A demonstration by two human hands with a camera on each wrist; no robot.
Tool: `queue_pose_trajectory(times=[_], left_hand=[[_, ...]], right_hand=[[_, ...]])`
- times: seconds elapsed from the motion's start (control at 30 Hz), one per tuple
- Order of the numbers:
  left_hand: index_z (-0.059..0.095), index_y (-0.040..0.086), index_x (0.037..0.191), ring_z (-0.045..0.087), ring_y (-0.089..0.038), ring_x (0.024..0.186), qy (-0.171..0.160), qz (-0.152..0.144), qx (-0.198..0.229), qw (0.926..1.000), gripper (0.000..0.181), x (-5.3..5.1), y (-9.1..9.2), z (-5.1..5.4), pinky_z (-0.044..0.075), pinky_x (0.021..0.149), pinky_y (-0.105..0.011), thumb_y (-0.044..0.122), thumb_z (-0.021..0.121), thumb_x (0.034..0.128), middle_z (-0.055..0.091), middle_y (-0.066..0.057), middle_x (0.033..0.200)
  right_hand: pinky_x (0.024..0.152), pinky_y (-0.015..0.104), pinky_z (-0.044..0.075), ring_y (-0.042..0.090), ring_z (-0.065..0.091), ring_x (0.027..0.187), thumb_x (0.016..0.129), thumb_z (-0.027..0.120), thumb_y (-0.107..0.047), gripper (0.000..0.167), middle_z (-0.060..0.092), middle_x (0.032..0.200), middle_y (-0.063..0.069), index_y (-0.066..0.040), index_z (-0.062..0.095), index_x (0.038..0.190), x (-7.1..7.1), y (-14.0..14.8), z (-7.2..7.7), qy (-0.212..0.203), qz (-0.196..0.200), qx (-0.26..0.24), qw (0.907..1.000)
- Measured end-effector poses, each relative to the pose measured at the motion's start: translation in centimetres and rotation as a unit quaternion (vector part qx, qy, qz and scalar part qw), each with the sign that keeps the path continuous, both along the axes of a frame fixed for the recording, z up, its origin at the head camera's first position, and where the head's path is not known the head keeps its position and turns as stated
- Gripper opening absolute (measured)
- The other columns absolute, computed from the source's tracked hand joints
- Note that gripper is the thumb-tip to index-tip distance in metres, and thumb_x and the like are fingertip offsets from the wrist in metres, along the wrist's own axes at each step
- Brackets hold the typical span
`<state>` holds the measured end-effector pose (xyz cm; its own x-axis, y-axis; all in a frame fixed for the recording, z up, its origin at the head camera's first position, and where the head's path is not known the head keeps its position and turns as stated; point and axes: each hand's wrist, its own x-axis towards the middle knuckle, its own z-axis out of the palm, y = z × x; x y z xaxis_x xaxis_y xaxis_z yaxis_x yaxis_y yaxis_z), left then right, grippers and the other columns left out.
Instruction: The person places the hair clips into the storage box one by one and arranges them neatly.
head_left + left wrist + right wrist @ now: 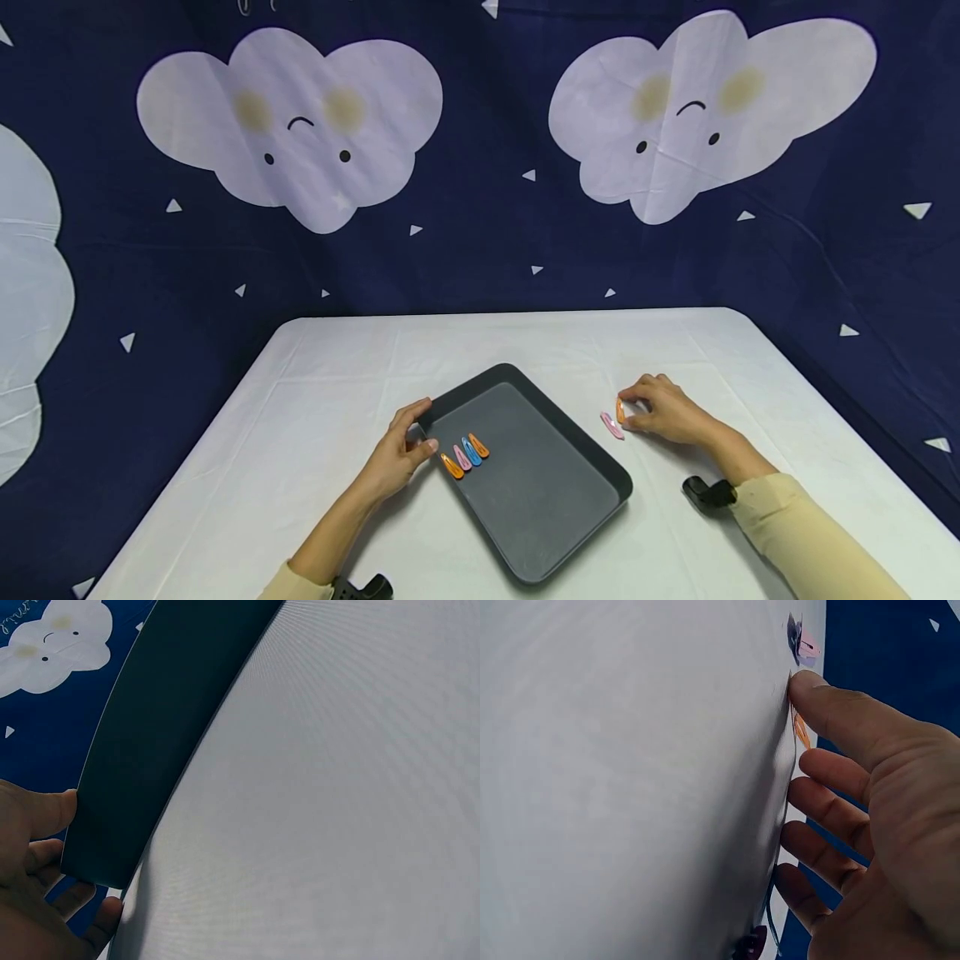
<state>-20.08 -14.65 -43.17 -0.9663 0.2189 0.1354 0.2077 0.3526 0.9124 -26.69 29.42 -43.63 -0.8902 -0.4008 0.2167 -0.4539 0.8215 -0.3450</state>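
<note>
My left hand [397,454] grips the left corner of a dark grey rectangular tray [555,492], its thumb near the rim. In the left wrist view the fingers curl about the end of the tray's wall [150,750]. Inside the tray, near that hand, several snap hair clips lie in a row: orange [452,466], pink [462,457], blue [471,451] and orange [478,445]. To the tray's right, my right hand [667,410] pinches an orange hair clip [620,410] between thumb and index finger at the tabletop. Beside it lies a pink hair clip [612,425].
A white cloth covers the table [337,358]. Under the right hand, the right wrist view shows a thin blue item [771,922] and a dark red item [756,943]; their kind is unclear. A navy curtain with clouds [480,250] hangs behind the table.
</note>
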Motion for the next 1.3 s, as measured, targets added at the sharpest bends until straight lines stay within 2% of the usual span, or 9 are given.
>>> queue_pose_trajectory(times=[0.47,0.8,1.2,1.3], left_hand=[[0.038,0.007,0.143,0.035,-0.028,0.132,-0.004,0.002,0.005,1.0000,0.059,-0.04,0.01,-0.19,0.042,0.092,-0.024,0.004,0.061,0.0893,0.032,-0.008,0.150],[0.038,0.007,0.143,0.034,-0.029,0.134,0.001,0.002,0.004,1.0000,0.059,0.03,0.03,-0.12,0.042,0.096,-0.035,0.004,0.061,0.0892,0.032,-0.008,0.150],[0.038,0.008,0.143,0.035,-0.028,0.133,0.000,0.002,0.002,1.0000,0.059,0.07,0.00,-0.11,0.042,0.094,-0.030,0.005,0.061,0.0892,0.033,-0.007,0.150],[0.038,0.008,0.143,0.034,-0.029,0.133,0.002,0.002,0.000,1.0000,0.059,0.09,0.00,-0.09,0.042,0.095,-0.033,0.005,0.061,0.0893,0.033,-0.007,0.150]], right_hand=[[0.077,0.033,0.033,0.016,0.046,0.089,0.069,0.080,-0.036,0.051,0.062,0.097,0.002,-0.007,0.070,0.110,-0.17,-0.47,-0.07,-0.005,-0.013,0.006,0.9999],[0.077,0.033,0.032,0.017,0.046,0.089,0.069,0.080,-0.033,0.048,0.062,0.097,0.002,-0.008,0.070,0.109,-0.15,-0.64,-0.10,-0.007,-0.019,0.004,0.9998],[0.078,0.037,0.035,0.020,0.048,0.091,0.071,0.079,-0.035,0.047,0.062,0.098,0.004,-0.007,0.070,0.109,-0.26,-0.74,-0.17,-0.003,-0.024,0.005,0.9997],[0.078,0.037,0.035,0.020,0.048,0.090,0.071,0.079,-0.036,0.048,0.062,0.097,0.004,-0.007,0.070,0.108,-0.28,-0.70,-0.15,-0.002,-0.023,0.004,0.9997]])
